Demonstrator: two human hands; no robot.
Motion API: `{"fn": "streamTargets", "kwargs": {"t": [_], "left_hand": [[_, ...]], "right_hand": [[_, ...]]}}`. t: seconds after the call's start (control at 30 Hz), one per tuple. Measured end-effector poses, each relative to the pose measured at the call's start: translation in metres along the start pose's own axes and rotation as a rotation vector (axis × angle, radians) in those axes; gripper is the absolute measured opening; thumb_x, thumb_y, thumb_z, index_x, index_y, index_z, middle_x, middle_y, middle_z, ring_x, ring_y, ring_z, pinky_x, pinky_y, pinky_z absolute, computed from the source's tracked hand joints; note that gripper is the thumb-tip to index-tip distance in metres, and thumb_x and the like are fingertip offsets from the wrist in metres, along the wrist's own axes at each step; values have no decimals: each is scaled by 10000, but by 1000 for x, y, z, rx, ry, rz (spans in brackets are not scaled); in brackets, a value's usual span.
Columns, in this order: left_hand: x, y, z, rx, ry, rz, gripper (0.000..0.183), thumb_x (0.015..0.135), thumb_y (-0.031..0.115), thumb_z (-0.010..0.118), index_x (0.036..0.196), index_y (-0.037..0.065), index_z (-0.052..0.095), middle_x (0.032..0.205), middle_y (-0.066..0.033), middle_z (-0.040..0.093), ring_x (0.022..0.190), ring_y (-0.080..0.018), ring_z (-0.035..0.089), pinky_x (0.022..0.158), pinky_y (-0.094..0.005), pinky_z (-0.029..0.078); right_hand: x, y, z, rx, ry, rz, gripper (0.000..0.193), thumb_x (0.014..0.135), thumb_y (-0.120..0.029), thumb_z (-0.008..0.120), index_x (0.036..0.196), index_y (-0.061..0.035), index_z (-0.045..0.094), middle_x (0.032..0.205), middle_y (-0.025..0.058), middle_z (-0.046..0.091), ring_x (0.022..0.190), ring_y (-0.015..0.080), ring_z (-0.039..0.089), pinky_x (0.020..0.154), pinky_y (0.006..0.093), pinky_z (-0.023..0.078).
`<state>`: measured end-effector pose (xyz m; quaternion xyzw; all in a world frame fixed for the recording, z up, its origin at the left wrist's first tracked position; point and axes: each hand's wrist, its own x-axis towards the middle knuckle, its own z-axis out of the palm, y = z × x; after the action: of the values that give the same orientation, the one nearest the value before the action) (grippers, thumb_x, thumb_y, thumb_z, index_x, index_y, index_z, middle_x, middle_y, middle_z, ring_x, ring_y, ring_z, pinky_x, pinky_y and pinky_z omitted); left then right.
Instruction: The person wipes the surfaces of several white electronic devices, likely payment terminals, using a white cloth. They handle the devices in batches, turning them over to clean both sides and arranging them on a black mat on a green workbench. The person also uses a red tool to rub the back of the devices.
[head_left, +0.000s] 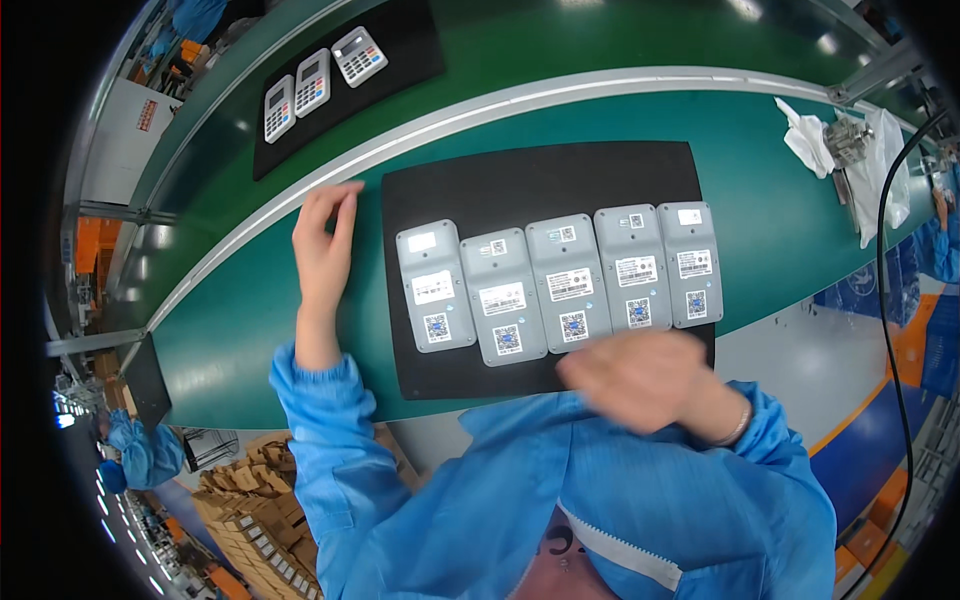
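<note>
Several grey card payment terminals lie face down in a row on a black mat (540,172), their backs bearing white labels and square codes. The leftmost terminal (436,262) and its neighbour (500,275) are nearest the left side, with the middle one (569,260) between them and the two at the right. My left hand (325,240) hovers over the green bench left of the mat, fingers bent and apart, holding nothing visible. Smeared by motion, my right hand (645,375) is over the mat's front edge, just below the middle and right-hand terminals; its fingers cannot be made out.
Beyond a pale rail (480,105), a green conveyor (560,40) carries another black mat (405,60) with three terminals (312,82) face up. White plastic wrapping (805,138) lies at the bench's right end. A black cable (884,290) hangs at right. Cardboard boxes (260,500) stand at lower left.
</note>
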<state>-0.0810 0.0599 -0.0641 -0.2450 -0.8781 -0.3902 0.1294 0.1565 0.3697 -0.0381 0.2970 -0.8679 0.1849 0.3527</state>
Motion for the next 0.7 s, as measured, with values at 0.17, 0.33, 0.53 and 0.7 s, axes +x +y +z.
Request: {"fn": "streamTargets", "kwargs": {"t": [0.17, 0.33, 0.53, 0.7], "left_hand": [[-97, 47, -20, -6, -73, -176, 372, 1099, 263, 440, 1311, 34, 643, 1443, -193, 566, 1373, -338, 513, 1153, -423, 367], [-149, 116, 15, -46, -31, -270, 849, 957, 687, 527, 1495, 31, 485, 1583, -241, 412, 1430, -385, 433, 1170, -498, 332], [-143, 142, 5, 279, -293, -212, 1305, 583, 700, 881, 1588, 65, 342, 1622, -308, 304, 1388, -467, 417, 1094, -535, 390], [-147, 148, 38, 548, -242, -192, 1332, 607, 830, 784, 1596, 66, 321, 1651, -320, 203, 1375, -479, 373, 1079, -587, 362]], "right_hand": [[-60, 71, -58, -294, -105, 821, 371, 912, -176, 668, 1248, -20, 682, 1028, 101, 685, 876, 303, 644, 783, 355, 521], [-69, 82, -67, -75, -414, 654, 902, 862, -609, 685, 1436, 65, 513, 1495, 245, 466, 1333, 414, 468, 1121, 542, 320], [-55, 79, -58, -69, -530, 604, 1344, 589, -759, 811, 1472, 156, 375, 1573, 326, 342, 1473, 454, 349, 1182, 591, 256], [-54, 81, -52, -62, -550, 626, 1304, 575, -690, 875, 1444, 165, 415, 1568, 309, 365, 1350, 454, 461, 1139, 570, 313]]}}
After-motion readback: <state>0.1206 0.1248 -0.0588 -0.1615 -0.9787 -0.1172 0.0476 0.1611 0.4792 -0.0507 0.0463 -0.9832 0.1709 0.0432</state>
